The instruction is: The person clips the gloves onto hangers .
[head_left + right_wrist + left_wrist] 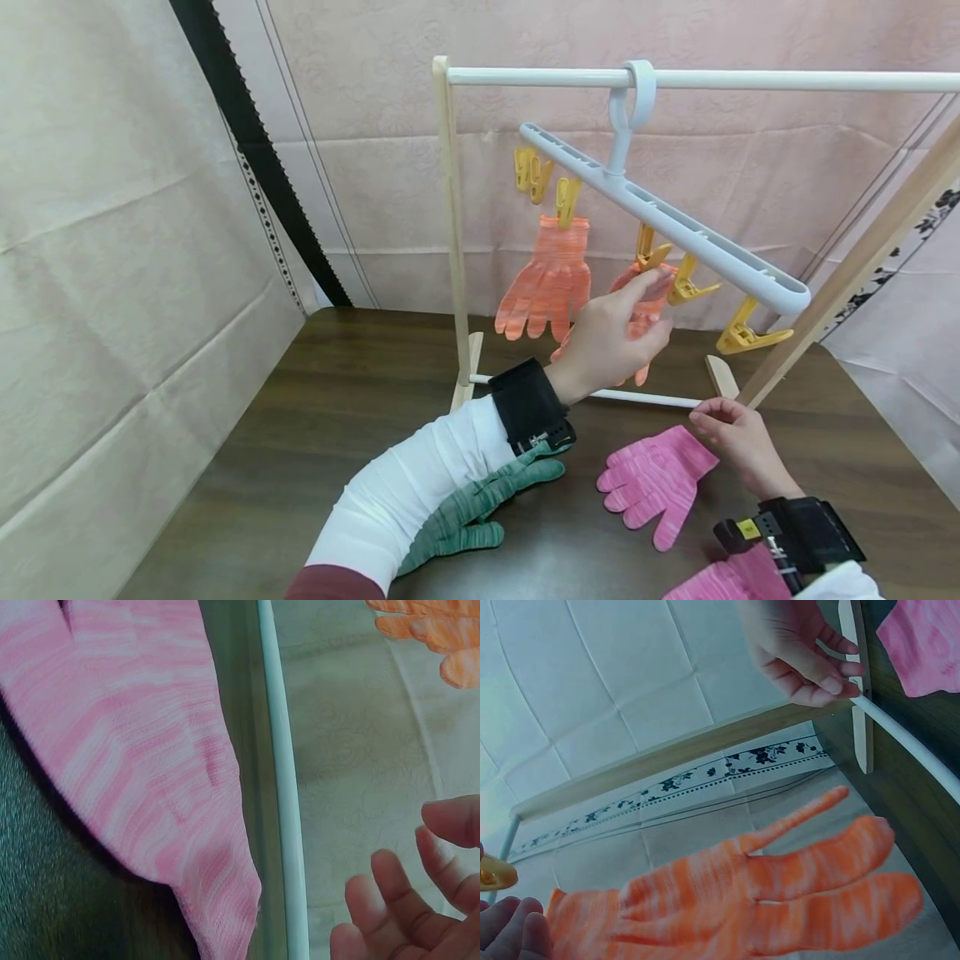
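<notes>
My left hand [611, 337] is raised under the pale blue hanger [660, 217], its fingertips pinching a yellow clothespin [654, 255]. An orange striped glove [682, 907] hangs just below that clothespin, partly hidden behind the hand in the head view. To its left, another orange glove [551, 279] hangs by its cuff from a yellow clip [567, 200]. My right hand [738, 442] is low, by the rack's lower rail and above a pink glove [660, 479]; its fingers [405, 900] are loosely bent around nothing.
The hanger hooks over the white top bar [532, 77] of a wooden-sided rack. More yellow clips [750, 329] dangle from its ends. A green glove [480, 512] lies under my left forearm, and a second pink glove [738, 579] lies at the table's front.
</notes>
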